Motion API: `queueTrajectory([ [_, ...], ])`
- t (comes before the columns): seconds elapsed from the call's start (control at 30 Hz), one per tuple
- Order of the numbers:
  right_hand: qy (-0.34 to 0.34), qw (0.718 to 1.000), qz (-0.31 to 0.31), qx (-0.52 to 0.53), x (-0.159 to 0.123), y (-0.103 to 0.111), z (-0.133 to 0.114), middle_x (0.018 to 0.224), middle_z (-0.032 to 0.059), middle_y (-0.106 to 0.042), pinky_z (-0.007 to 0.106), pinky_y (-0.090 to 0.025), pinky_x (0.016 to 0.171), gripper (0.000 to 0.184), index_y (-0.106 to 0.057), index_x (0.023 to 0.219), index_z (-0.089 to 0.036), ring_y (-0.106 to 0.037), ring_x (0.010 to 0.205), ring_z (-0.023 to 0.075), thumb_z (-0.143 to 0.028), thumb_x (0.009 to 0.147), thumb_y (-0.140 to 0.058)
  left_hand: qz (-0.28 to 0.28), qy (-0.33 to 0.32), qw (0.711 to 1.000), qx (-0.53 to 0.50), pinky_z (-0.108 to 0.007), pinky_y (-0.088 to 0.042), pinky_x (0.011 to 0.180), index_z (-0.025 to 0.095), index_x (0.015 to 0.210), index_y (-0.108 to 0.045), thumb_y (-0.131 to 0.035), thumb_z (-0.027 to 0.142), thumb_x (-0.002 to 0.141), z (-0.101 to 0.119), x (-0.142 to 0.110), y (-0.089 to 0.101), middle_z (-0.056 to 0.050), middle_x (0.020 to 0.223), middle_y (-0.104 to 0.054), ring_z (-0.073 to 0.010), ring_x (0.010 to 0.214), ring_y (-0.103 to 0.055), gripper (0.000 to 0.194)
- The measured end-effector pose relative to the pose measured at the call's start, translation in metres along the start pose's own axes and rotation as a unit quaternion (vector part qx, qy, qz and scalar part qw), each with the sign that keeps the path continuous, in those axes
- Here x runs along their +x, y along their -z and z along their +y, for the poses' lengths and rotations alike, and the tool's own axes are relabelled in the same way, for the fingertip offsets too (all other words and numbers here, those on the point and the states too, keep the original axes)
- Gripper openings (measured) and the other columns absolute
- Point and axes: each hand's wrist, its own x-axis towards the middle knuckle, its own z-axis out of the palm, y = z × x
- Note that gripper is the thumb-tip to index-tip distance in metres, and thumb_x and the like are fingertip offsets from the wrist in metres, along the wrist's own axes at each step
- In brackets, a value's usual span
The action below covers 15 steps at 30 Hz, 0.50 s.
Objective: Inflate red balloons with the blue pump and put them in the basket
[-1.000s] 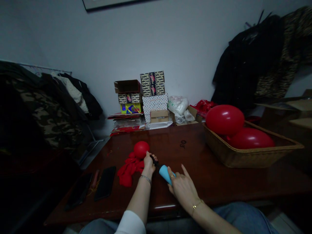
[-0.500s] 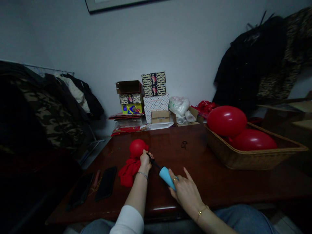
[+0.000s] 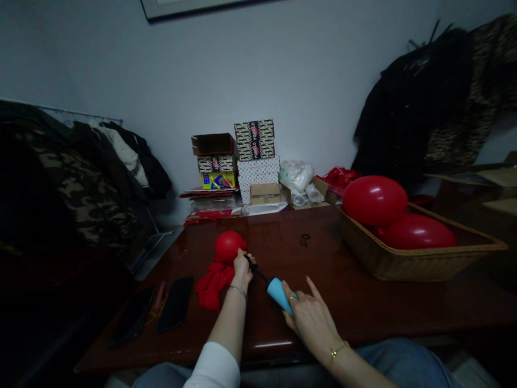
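My right hand (image 3: 309, 312) is wrapped round the light blue body of a balloon pump (image 3: 279, 295), its index finger stretched out. From the blue body a black rod runs up to the pump's black end, which my left hand (image 3: 243, 265) grips. At that same hand sits a small, partly inflated red balloon (image 3: 229, 246); my fingers hide its neck and the nozzle. Beside my left wrist lies a heap of limp red balloons (image 3: 212, 288) on the table.
A wicker basket (image 3: 404, 264) on the right holds big red balloons (image 3: 375, 199). Dark phone-like slabs (image 3: 175, 303) lie at left on the brown table (image 3: 323, 258). Small black rings (image 3: 304, 240) lie mid-table. Stacked boxes (image 3: 258, 172) and a plastic bag (image 3: 297, 175) stand along the wall.
The pump's blue body has moved away from my left hand, baring more of the black rod. My left hand and the small balloon have shifted slightly left. Both hands keep their hold.
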Motion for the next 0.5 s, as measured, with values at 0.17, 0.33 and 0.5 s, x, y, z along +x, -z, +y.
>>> queueTrajectory([
  [0.17, 0.001, 1.000, -0.015, -0.018, 0.026, -0.007, -0.011, 0.080, 0.0066, -0.066, 0.041, -0.010, 0.107, 0.054, -0.041, 0.133, -0.014, -0.062, 0.073, 0.0173, -0.029, 0.081, -0.048, 0.007, 0.013, 1.000, 0.008, -0.017, -0.029, 0.036, 0.019, 0.069, -0.039, -0.039, 0.031, 0.091, -0.012, -0.012, -0.003, 0.006, 0.047, -0.040, -0.0070, 0.034, -0.039, 0.025],
  [0.33, -0.007, 1.000, -0.014, -0.019, 0.038, -0.011, -0.018, 0.081, 0.0076, -0.066, 0.041, -0.012, 0.107, 0.054, -0.042, 0.132, -0.014, -0.062, 0.073, 0.0175, -0.030, 0.081, -0.049, -0.005, 0.007, 1.000, 0.015, -0.018, -0.032, 0.037, 0.018, 0.069, -0.040, -0.041, 0.033, 0.090, -0.018, -0.014, -0.002, 0.006, 0.047, -0.040, -0.0077, 0.035, -0.040, 0.025],
  [0.5, 0.001, 1.000, 0.002, -0.005, 0.028, -0.013, -0.015, 0.080, 0.0057, -0.066, 0.041, -0.011, 0.108, 0.055, -0.041, 0.133, -0.016, -0.061, 0.073, 0.0170, -0.030, 0.081, -0.050, 0.001, -0.006, 1.000, -0.014, -0.016, -0.028, 0.036, 0.018, 0.069, -0.041, -0.046, 0.037, 0.088, -0.011, -0.009, 0.001, 0.007, 0.047, -0.036, -0.0054, 0.033, -0.035, 0.027],
])
